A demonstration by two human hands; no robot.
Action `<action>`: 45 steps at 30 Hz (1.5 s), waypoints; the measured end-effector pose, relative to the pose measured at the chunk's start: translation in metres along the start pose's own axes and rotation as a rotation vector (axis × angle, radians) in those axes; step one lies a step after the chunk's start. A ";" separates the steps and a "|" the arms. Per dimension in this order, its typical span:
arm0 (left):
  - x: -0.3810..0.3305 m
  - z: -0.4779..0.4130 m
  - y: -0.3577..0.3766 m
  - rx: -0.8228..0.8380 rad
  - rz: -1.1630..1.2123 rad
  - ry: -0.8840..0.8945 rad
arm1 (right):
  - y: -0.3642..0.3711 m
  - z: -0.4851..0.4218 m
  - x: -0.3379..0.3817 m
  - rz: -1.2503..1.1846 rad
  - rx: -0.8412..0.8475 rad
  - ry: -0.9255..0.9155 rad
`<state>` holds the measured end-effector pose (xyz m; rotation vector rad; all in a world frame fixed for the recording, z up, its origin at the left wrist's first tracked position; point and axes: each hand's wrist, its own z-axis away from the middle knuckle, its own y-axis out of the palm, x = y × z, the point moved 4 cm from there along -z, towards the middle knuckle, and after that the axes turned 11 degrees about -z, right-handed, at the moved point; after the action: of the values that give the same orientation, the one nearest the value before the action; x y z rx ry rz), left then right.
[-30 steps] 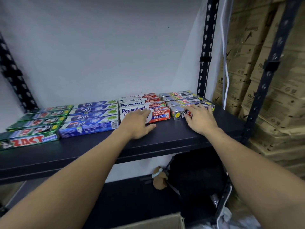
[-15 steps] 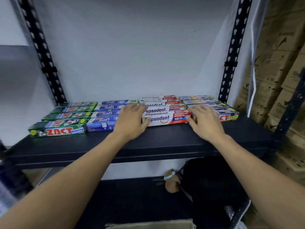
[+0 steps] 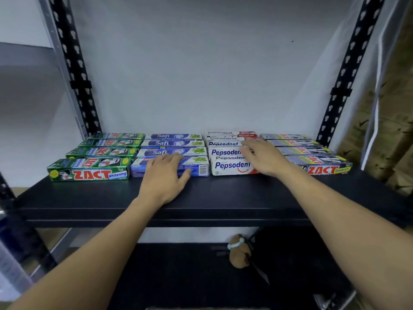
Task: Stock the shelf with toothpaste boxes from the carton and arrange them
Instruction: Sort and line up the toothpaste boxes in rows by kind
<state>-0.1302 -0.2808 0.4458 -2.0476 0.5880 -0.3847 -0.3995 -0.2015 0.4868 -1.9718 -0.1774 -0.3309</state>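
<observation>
Shelf (image 3: 223,198): dark, matte, flat board on black slotted uprights. Four columns of toothpaste boxes lie flat, long sides facing near, ranked near to far against the white back wall. From left: green boxes (image 3: 89,171), blue boxes (image 3: 172,151), white-and-red boxes (image 3: 230,166), grey boxes (image 3: 321,166).

Left hand (image 3: 163,175): palm down on the nearest blue box, fingers spread loosely over its top and near face, thumb at its near edge. Grip flat and open, pinching nothing.

Right hand (image 3: 261,157): laid over the right ends of the white-and-red boxes, fingers extended and slightly apart, resting on the tops. Also not pinching.

Step in hand, as judged: squaring the two middle columns. The carton is not clearly in view; stocking looks largely done.

To do it well: press with flat palms, not fingertips, so the thin card does not dent. Push box ends inward together so the gap between blue and white-and-red columns stays even. Bring near faces level with the green and grey front boxes.

Materials: glossy printed card, long rectangular, light. The green foil finish reflects most. The boxes should slide easily on the smooth shelf, so use light pressure only.
</observation>
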 end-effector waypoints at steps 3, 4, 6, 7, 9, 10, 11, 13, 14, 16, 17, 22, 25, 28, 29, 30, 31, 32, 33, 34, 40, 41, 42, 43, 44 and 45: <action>0.001 0.001 0.001 -0.011 0.013 -0.005 | 0.008 -0.020 0.002 -0.039 0.083 0.030; 0.001 0.002 0.001 -0.013 0.015 -0.006 | 0.007 -0.027 0.001 -0.052 0.073 0.043; 0.000 0.001 0.000 -0.019 0.021 -0.008 | 0.002 -0.038 0.001 -0.080 0.055 0.056; 0.000 0.001 0.000 -0.022 0.025 -0.008 | 0.000 -0.043 0.000 -0.086 0.062 0.053; 0.001 0.001 0.000 -0.028 0.034 -0.011 | -0.001 -0.052 -0.003 -0.076 0.106 0.057; 0.001 0.001 -0.001 -0.028 0.039 -0.014 | 0.000 -0.055 -0.005 -0.068 0.134 0.061; 0.001 0.001 -0.001 -0.029 0.043 -0.015 | 0.002 -0.058 -0.008 -0.065 0.155 0.067; 0.000 0.001 -0.001 -0.030 0.040 -0.018 | 0.003 -0.060 -0.013 -0.079 0.167 0.075; 0.000 0.001 -0.001 -0.029 0.040 -0.020 | 0.002 -0.061 -0.015 -0.094 0.164 0.077; 0.000 0.001 -0.002 -0.029 0.045 -0.024 | 0.002 -0.062 -0.017 -0.117 0.156 0.069; 0.000 0.001 -0.003 -0.028 0.047 -0.026 | 0.001 -0.062 -0.017 -0.126 0.157 0.062; -0.001 0.002 -0.004 -0.012 0.047 -0.032 | 0.000 -0.061 -0.016 -0.136 0.170 0.035; -0.001 0.002 -0.004 -0.009 0.047 -0.039 | -0.001 -0.059 -0.016 -0.130 0.156 0.020; -0.001 0.002 -0.005 -0.006 0.053 -0.040 | 0.001 -0.059 -0.017 -0.130 0.148 0.024; -0.001 0.003 -0.006 -0.008 0.053 -0.040 | 0.001 -0.059 -0.017 -0.134 0.151 0.030; -0.001 0.003 -0.006 -0.010 0.052 -0.039 | 0.001 -0.059 -0.018 -0.147 0.155 0.042; -0.002 0.003 -0.006 -0.010 0.051 -0.039 | 0.000 -0.059 -0.018 -0.174 0.157 0.059; -0.002 0.003 -0.007 -0.010 0.050 -0.038 | -0.001 -0.060 -0.018 -0.210 0.154 0.080; -0.002 0.003 -0.007 -0.011 0.049 -0.037 | -0.003 -0.062 -0.019 -0.245 0.142 0.095; -0.002 0.003 -0.007 -0.011 0.048 -0.037 | -0.005 -0.064 -0.020 -0.265 0.121 0.099; -0.003 0.003 -0.007 -0.023 0.054 -0.035 | -0.003 -0.086 -0.020 -0.167 0.029 0.051; -0.002 0.003 -0.006 -0.027 0.054 -0.034 | -0.001 -0.090 -0.021 -0.160 0.035 0.050; -0.002 0.003 -0.006 -0.032 0.056 -0.034 | 0.002 -0.094 -0.022 -0.147 0.051 0.052; -0.002 0.002 -0.005 -0.034 0.058 -0.035 | 0.004 -0.097 -0.024 -0.130 0.071 0.057; -0.002 0.002 -0.005 -0.037 0.060 -0.035 | 0.006 -0.100 -0.025 -0.116 0.089 0.063; -0.001 0.002 -0.005 -0.040 0.061 -0.034 | 0.008 -0.102 -0.027 -0.107 0.107 0.071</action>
<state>-0.1291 -0.2763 0.4490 -2.0646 0.6404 -0.3037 -0.4383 -0.2972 0.5108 -1.8459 -0.2511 -0.4513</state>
